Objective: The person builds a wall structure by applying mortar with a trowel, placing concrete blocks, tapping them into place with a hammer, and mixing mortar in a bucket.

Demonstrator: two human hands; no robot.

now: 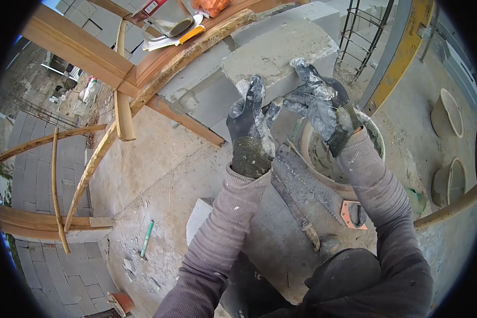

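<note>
A pale block (283,50) with grey mortar smeared over its top lies on the block wall (209,100). My left hand (253,119), in a dark glove caked with mortar, touches the near side of the block at its left end, fingers wrapped over the edge. Against the block's right part is my right hand (323,98), gloved the same way, its thumb on the top edge and its fingers along the near face. Both hands hold the block between them. The undersides of the fingers are partly hidden.
Below my right hand stands a mortar bucket (373,132). On the floor lie a long blade tool (291,204), a saw with an orange handle (353,214) and a green tube (147,238). Two buckets (448,114) are at right. A wooden frame (90,50) and rebar (363,37) stand near the wall.
</note>
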